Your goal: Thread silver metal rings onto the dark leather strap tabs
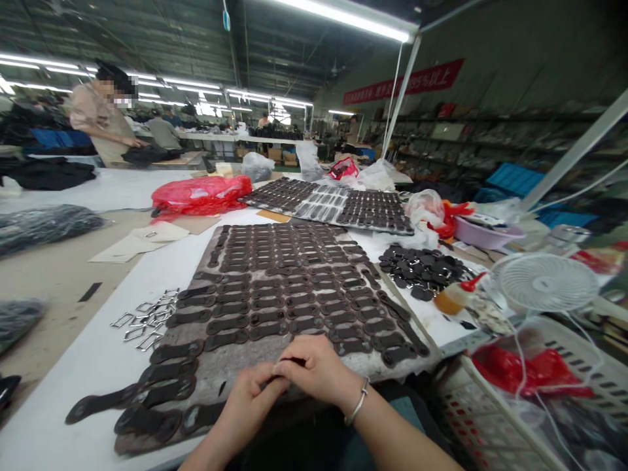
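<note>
My left hand (252,399) and my right hand (314,369) meet at the near edge of a grey board (275,350). Their thumbs and fingertips pinch together around a small dark piece (297,360), mostly hidden by the fingers. Rows of dark brown tabs with rounded ends (267,330) cover most of the board. At its near left corner, several tabs (167,391) lie loosely, some overlapping, and one sticks out past the edge. Left of the board is a scattered pile of metal rectangular rings (147,320) on the white tabletop.
Behind lies a second board of tabs (324,204) beside a red plastic bag (201,195). To the right are a heap of black pieces with metal rings (422,265), a glue bottle with red tip (456,294), a white fan (544,281) and a plastic basket (490,418). A person (105,118) works far left.
</note>
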Tool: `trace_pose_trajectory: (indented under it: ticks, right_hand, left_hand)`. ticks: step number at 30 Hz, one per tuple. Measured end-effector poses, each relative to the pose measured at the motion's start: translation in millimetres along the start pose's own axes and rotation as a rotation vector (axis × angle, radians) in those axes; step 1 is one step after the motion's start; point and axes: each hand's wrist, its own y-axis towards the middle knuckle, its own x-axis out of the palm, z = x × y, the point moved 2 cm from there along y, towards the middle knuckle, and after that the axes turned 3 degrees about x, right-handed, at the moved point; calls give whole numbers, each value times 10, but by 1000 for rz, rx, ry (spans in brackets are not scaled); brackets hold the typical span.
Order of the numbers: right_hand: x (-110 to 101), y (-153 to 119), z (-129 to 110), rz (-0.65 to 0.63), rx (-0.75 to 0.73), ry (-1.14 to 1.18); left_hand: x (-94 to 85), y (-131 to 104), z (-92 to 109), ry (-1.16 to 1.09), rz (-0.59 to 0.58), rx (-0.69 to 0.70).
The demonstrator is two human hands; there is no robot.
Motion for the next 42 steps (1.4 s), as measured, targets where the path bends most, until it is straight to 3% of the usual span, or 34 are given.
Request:
trace_pose_trajectory:
  ticks: [9,14,17,19,21,24,26,28,29,32,35,39,42]
  right_hand:
    - [42,-59,125,-62,-60,-148]
    - [-4,-38,79,-13,-36,-20]
    - [-347,-20,226,214,114,279]
    - [-738,-44,463,538,263,457]
    - [-1137,-91,713,754,321,504]
    - [-1477,-177,974,905,390,611]
    - [-1415,-202,1010,859,449,708]
    - [-1187,-198,965,748,507,796]
    - [-1061,-190,930,705,534,717]
    - [-702,-124,869,467,608,319]
    - [-423,-16,827,261,409,20]
    - [-125,82,757,136,159,-126]
    - [65,128,683,65,100,-146]
  left_hand:
    - [18,5,-59,237,14,83]
    - [31,-1,-62,240,93,115]
    - [-24,-25,-34,147,184,161]
    - [-90,-36,-22,65,249,166]
    - [-152,-24,-28,13,298,141]
    - [-188,2,-32,-10,355,93]
    - [-175,-6,1,-14,378,77]
    - [-179,-15,48,-5,410,106]
    - [-204,-9,57,6,416,115]
    - [-456,17,6,64,472,61]
    - [-954,-57,-84,182,603,-81]
    - [-1739,-267,-294,360,784,-295]
    - [-2169,-354,-544,474,802,-429]
